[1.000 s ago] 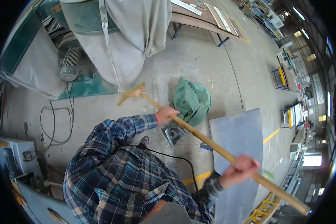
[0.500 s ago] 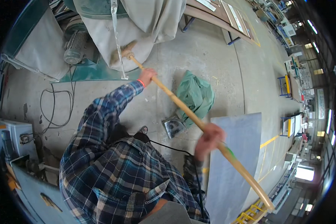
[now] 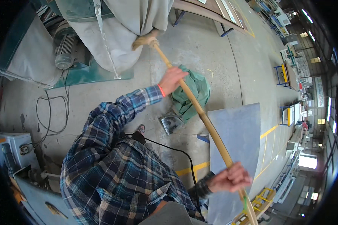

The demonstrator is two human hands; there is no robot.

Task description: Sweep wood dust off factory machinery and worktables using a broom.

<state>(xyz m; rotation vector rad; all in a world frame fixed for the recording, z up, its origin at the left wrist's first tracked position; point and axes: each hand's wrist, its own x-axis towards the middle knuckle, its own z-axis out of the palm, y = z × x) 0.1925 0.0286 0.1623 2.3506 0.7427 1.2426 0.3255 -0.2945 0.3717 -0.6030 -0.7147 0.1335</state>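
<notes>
Possible to read no word and no number anywhere. At far right, in the depth of the hall, a pale banner (image 3: 319, 92) with some dark marks on it, too small and too tilted for reading. On the floor (image 3: 199, 45), some yellow lines (image 3: 269, 132), painted as plain marking. At lower left, on a whitish box (image 3: 18, 139), a small orange strip (image 3: 0, 141), too small for telling any print.

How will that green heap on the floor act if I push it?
The green heap looks floppy, being all folds and creases. Slumped on the floor, it would probably slide rather than roll. It may be light, looking thin, but any contents are hidden.
</notes>
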